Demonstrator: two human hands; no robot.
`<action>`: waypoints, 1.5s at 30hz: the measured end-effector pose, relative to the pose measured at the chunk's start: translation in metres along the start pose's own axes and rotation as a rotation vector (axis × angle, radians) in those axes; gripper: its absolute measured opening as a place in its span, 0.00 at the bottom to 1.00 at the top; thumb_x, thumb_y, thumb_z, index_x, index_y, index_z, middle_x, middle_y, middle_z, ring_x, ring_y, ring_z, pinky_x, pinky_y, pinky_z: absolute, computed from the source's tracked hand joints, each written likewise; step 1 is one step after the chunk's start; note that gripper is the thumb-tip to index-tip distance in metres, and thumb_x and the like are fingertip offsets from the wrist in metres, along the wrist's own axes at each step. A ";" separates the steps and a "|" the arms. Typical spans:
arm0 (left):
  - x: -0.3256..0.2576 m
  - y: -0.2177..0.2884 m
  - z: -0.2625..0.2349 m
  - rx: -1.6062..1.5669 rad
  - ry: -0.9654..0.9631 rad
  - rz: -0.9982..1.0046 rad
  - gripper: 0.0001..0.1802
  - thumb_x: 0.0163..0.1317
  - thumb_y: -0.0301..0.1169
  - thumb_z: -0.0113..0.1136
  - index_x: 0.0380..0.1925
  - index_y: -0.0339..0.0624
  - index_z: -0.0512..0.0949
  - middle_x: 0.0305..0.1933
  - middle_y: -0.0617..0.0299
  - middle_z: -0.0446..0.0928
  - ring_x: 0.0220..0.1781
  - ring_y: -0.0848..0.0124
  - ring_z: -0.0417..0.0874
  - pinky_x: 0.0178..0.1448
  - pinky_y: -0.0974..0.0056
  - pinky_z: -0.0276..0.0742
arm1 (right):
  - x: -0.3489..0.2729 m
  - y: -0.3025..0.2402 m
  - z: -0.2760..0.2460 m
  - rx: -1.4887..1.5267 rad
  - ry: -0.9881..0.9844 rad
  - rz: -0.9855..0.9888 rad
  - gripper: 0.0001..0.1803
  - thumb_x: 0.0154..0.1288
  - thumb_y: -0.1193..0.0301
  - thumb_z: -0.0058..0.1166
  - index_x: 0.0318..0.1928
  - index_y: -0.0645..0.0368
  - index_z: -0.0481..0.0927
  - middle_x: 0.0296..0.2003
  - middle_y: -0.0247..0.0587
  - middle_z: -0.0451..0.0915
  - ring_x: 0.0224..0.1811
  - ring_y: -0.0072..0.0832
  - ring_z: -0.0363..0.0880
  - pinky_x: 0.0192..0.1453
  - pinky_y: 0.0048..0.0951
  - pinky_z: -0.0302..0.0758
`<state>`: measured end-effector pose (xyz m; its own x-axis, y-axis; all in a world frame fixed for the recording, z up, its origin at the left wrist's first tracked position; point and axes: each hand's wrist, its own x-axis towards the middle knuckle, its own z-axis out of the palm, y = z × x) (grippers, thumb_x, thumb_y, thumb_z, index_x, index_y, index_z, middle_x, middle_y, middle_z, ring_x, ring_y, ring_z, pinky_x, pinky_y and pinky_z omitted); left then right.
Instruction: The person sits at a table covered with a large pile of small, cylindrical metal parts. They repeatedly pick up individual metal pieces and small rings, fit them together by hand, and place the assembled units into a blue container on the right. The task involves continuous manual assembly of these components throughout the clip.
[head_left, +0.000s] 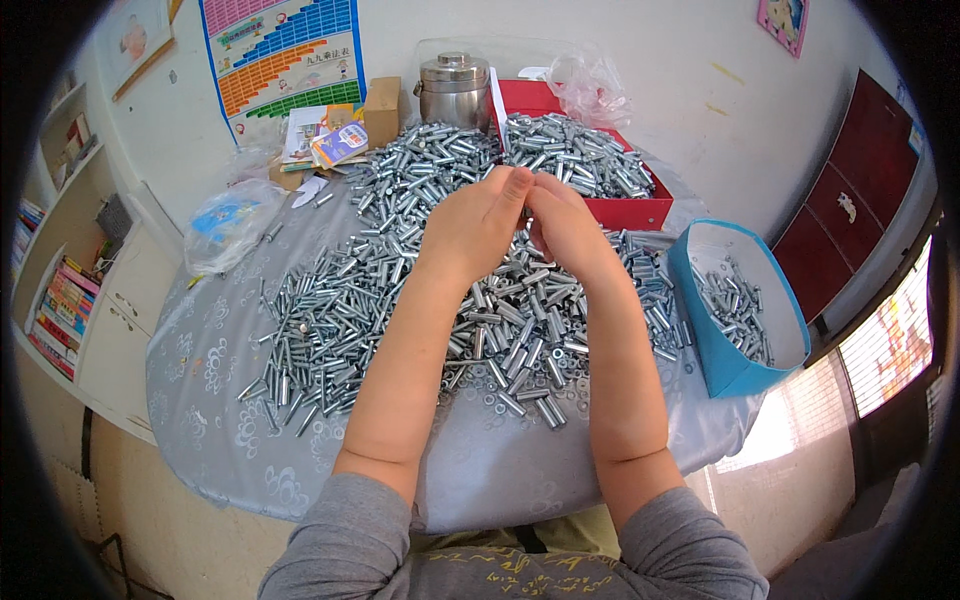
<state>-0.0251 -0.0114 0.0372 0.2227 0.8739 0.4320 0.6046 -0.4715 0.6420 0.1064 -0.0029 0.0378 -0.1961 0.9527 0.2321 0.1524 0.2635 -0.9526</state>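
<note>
Head view, looking down: both forearms reach in from the near edge of the round bench (210, 370), which wears a grey-blue floral cloth. Left hand (475, 225) and right hand (567, 232) meet w/ fingertips touching, approx above the bench centre, over a big heap of short silver metal sleeves and bolts (400, 270). Fingers of both hands are curled and pinched together around smth small at their meeting point; the piece itself is hidden by the fingers, so can't tell what it is. Loose small washers (500, 400) lie scattered on the cloth toward the near edge, between the two forearms.

Heap spreads from the left side of the bench to the far edge. At the far edge, right of centre, sits a red rectangular tray (640, 212) piled w/ more of the same silver parts. At the right edge a blue-walled paper box w/ white inside (715, 350) holds a thin layer of silver pieces. A lidded stainless steel canister (455, 90) stands at the far edge just beside the red tray. Small cardboard box (382, 108) and colourful printed packets (335, 140) lie at the far-left edge; a crumpled clear plastic bag (225, 225) rests on the left edge.
</note>
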 end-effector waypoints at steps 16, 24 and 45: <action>0.005 -0.015 0.005 0.061 -0.027 -0.069 0.43 0.60 0.63 0.15 0.37 0.39 0.73 0.35 0.47 0.77 0.41 0.50 0.76 0.44 0.53 0.69 | 0.017 0.032 -0.003 0.057 -0.096 0.055 0.11 0.56 0.68 0.46 0.33 0.65 0.71 0.23 0.33 0.72 0.22 0.19 0.66 0.27 0.22 0.65; 0.007 -0.011 0.001 0.104 -0.085 -0.190 0.45 0.59 0.64 0.13 0.47 0.41 0.72 0.45 0.45 0.74 0.50 0.49 0.72 0.52 0.54 0.65 | 0.029 0.019 -0.003 -0.096 -0.069 0.152 0.12 0.59 0.66 0.45 0.34 0.63 0.74 0.20 0.34 0.72 0.20 0.19 0.67 0.23 0.21 0.64; 0.012 -0.022 0.009 0.078 -0.135 -0.172 0.43 0.59 0.64 0.14 0.42 0.41 0.72 0.41 0.49 0.76 0.46 0.50 0.74 0.47 0.55 0.67 | 0.022 0.033 0.008 0.103 -0.143 0.098 0.12 0.61 0.63 0.36 0.34 0.58 0.70 0.14 0.24 0.62 0.11 0.14 0.55 0.12 0.16 0.56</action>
<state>-0.0291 0.0106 0.0224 0.2085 0.9509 0.2286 0.6989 -0.3084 0.6453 0.0998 0.0254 0.0094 -0.3218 0.9400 0.1137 0.0787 0.1462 -0.9861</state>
